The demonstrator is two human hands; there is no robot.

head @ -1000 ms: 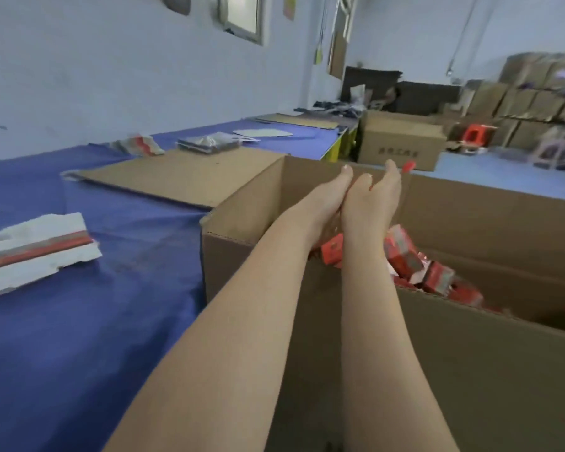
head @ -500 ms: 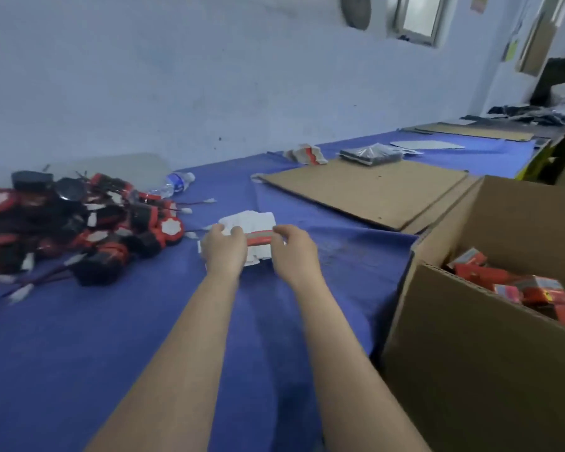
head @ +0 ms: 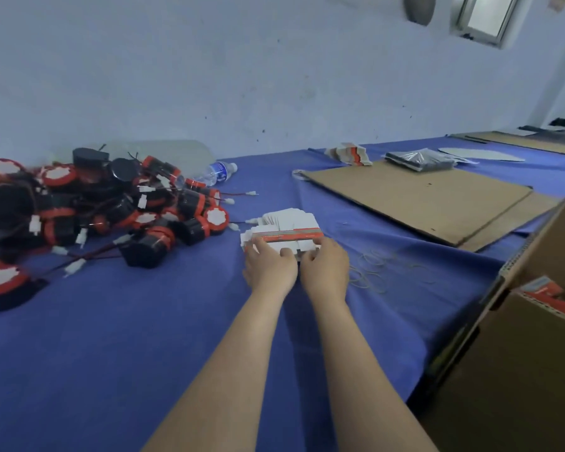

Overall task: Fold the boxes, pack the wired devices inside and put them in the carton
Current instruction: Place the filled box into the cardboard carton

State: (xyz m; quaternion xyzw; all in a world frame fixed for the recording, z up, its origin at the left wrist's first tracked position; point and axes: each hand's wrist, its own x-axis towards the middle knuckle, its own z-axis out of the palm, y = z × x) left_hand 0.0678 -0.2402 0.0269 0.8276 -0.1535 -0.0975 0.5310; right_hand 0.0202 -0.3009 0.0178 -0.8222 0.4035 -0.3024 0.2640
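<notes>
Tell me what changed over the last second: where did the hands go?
The left hand and right hand came out of the carton, swung left to the stack of flat boxes, and now grip its near edge, closer together than half a second ago. The pile of wired devices, cardboard sheet and water bottle have not moved.

- Heaped wired devices [head: 111, 207] crowd the counter [head: 111, 353] at 9 o'clock of the flat boxes [head: 287, 223].
- The carton [head: 519, 370] blocks 4 o'clock.
- Bare counter lies open at 7 o'clock.
</notes>
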